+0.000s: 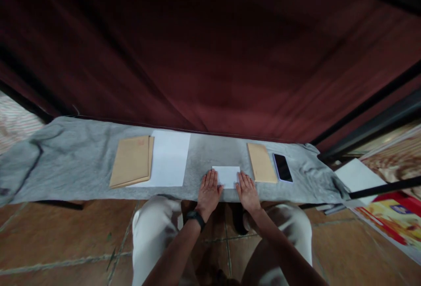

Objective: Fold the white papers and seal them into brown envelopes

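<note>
A small white rectangle of paper (226, 175), seemingly folded, lies flat on the grey cloth near the front edge. My left hand (209, 189) rests flat over its left end, fingers stretched forward, with a dark watch on the wrist. Over the right end lies my right hand (247, 189), also flat with fingers extended. Neither hand grips anything. Just right of my right hand is a single brown envelope (262, 163). Farther left, a stack of brown envelopes (130, 161) partly covers white paper sheets (169, 159).
A dark phone (283, 167) lies right of the single envelope. Grey cloth (82, 154) covers the narrow bench. Behind it hangs a dark red fabric wall (210, 80). Black metal bars (378, 115) and a red-yellow printed box (394, 222) are at the right.
</note>
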Motion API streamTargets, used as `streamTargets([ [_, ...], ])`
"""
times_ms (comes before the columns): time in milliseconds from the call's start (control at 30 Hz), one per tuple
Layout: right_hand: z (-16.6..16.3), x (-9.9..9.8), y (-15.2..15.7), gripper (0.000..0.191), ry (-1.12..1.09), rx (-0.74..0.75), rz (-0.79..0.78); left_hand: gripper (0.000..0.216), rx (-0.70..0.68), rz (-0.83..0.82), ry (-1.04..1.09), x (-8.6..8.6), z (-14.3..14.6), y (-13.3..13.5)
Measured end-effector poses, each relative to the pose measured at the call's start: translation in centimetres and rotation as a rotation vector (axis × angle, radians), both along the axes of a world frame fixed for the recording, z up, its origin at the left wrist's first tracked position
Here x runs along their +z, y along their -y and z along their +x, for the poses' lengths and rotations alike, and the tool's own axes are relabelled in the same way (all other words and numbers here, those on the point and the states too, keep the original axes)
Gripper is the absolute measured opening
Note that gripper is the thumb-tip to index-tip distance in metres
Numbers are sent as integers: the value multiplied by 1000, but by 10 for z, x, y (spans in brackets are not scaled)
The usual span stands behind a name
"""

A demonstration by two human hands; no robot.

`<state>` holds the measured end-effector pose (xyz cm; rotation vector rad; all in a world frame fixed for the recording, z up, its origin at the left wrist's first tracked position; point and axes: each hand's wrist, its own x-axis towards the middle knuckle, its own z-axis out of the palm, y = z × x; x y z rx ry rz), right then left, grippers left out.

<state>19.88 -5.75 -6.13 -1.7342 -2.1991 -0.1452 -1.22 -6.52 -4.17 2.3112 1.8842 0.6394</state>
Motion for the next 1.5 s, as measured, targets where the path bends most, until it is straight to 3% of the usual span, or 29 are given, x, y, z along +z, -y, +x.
streamTargets([
  [167,-5,15,7,53,-56,14,6,56,-27,52,-34,4,-4,13],
  [400,-43,20,29,51,-64,209,-9,58,-164,34,-86,0,4,35],
  [833,4,24,50,50,-63,160,-19,56,-169,32,-186,14,-17,54],
  [1067,-28,32,48,47,-124,255,-90,53,-219,-13,-190,21,12,55],
  [1167,-32,35,44,44,-165,274,-134,50,-213,-45,-134,20,11,55],
  [1267,-18,40,32,40,-207,161,-153,44,-157,-69,-17,23,-2,41],
  [1367,-5,45,11,38,-216,-45,-162,44,18,-95,96,32,-13,7],
  [1500,-9,43,-13,32,-166,-159,-187,48,68,-170,38,47,-10,-44],
])
